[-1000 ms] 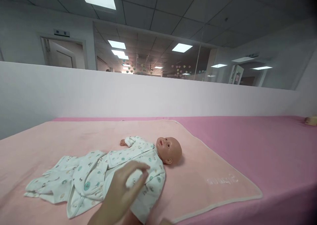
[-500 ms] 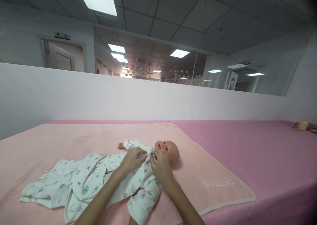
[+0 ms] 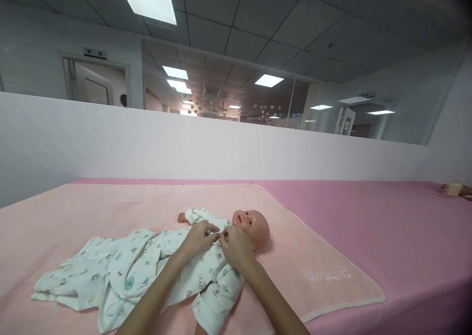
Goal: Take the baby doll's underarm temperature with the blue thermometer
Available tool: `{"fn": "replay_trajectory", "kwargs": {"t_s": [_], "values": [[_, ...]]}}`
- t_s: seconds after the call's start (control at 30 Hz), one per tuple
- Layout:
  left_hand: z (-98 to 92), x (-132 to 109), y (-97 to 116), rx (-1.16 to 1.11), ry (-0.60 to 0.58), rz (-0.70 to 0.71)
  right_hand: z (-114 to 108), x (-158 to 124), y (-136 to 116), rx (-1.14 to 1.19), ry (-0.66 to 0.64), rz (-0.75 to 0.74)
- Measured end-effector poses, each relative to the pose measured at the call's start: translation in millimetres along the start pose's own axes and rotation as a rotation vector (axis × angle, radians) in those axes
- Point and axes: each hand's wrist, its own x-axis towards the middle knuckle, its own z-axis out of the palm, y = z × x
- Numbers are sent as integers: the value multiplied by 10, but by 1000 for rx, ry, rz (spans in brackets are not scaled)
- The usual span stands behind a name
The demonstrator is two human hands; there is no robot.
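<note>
A baby doll [image 3: 254, 223] lies on its back on a pale pink blanket [image 3: 324, 271], head to the right. It wears a white romper with small coloured prints [image 3: 140, 268]; the leg part lies spread loose to the left. My left hand [image 3: 199, 237] and my right hand [image 3: 236, 246] meet at the doll's chest just below its chin. Both pinch the romper's front edges together there, fingers closed on the cloth.
The blanket lies on a long table with a darker pink cover [image 3: 387, 222]. A white partition wall [image 3: 221, 143] runs behind it. A small pale object [image 3: 454, 188] lies at the far right edge of the table.
One second ago only my left hand hovered with loose fingers over the doll's belly. Both hands have since come to the doll's chest and pinched the romper's front; my right hand shifted slightly left.
</note>
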Motion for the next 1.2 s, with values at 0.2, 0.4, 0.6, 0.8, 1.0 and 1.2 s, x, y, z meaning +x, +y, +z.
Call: {"fn": "replay_trajectory", "kwargs": {"t_s": [0.2, 0.4, 0.6, 0.8, 1.0, 1.2], "values": [[-14, 31, -72, -163, 63, -38, 76, 19, -32, -67, -6, 40], [-66, 4, -46, -534, 128, -159, 48, 148, -65, -165, -18, -19], [-79, -26, 68, -596, 130, -173, 106, 354, -161, -219, 16, 4], [-82, -34, 83, -566, 128, -184, 262, 539, -156, -251, 9, 44], [-60, -21, 76, -555, 134, -157, 208, 491, -128, -166, 18, 70], [-20, 8, 7, -509, 210, -181, -37, 267, -125, 66, 223, 37]]}}
